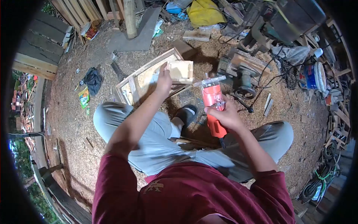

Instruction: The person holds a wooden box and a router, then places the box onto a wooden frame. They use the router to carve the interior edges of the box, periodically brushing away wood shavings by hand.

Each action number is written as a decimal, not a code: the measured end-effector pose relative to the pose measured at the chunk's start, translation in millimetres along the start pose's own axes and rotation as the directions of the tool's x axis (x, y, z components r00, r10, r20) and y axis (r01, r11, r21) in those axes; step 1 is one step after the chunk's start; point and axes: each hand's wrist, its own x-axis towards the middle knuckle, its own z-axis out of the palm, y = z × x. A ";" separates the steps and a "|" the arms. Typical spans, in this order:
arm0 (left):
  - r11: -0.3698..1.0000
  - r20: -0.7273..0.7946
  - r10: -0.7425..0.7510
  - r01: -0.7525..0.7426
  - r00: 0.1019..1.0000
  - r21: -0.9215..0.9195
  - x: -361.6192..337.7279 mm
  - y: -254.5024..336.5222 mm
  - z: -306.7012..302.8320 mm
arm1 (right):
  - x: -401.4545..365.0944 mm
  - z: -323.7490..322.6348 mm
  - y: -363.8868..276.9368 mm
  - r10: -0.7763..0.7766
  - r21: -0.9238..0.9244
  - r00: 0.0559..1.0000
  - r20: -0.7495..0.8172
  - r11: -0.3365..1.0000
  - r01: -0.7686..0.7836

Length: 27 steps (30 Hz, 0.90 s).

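My left hand [164, 80] is closed on the near left edge of a small pale wooden box-like frame [181, 70], and part of its fingers is hidden behind the wood. Beneath and to the left of it lies a larger wooden frame [133, 89] with a light panel. In my right hand [225, 114] is a red trim router [212, 98], gripped around its body, its flat base plate pointing away from me beside the small frame. The router and the small frame appear slightly apart.
Sawdust and shavings cover the ground [74, 130]. To the right stand a machine with a handwheel [244, 87] and a paint bucket [317, 76]. A black plastic bag [92, 80] lies left, a yellow sack [205, 14] at the back. A cable [266, 67] runs near the machine.
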 end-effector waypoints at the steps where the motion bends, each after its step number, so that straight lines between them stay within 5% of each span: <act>1: 0.998 0.012 0.036 -0.036 0.999 0.044 6.1 -11.1 0.2 | 6.6 5.9 7.2 0.015 0.054 1.000 -0.014 0.998 -0.015; 6: 0.903 0.161 0.399 -0.417 0.903 0.105 48.9 -77.4 -0.2 | 30.9 16.4 26.5 0.018 0.033 0.997 0.079 0.999 -0.021; 8: 0.783 0.164 0.484 -0.509 0.860 0.357 45.5 -63.1 -0.4 | 30.1 20.0 24.9 0.044 0.022 0.995 0.094 0.999 -0.046; 10: 0.459 0.156 0.640 -0.537 0.752 0.708 45.2 -59.3 -1.7 | 30.2 22.7 30.3 0.138 0.059 0.987 0.077 0.988 -0.143; 14: 0.368 0.134 0.686 -0.499 0.715 0.784 34.9 -45.4 6.8 | 38.9 26.4 52.6 0.158 0.067 0.984 0.080 0.984 -0.164; 19: 0.378 0.271 0.645 -0.606 0.715 0.700 45.6 -46.5 5.2 | 37.9 24.8 64.7 0.204 0.056 0.976 0.074 0.976 -0.208; 27: 0.549 0.279 0.636 -0.676 0.719 0.491 41.7 -43.7 2.2 | 50.1 17.7 82.9 0.191 -0.033 0.980 0.048 0.981 -0.190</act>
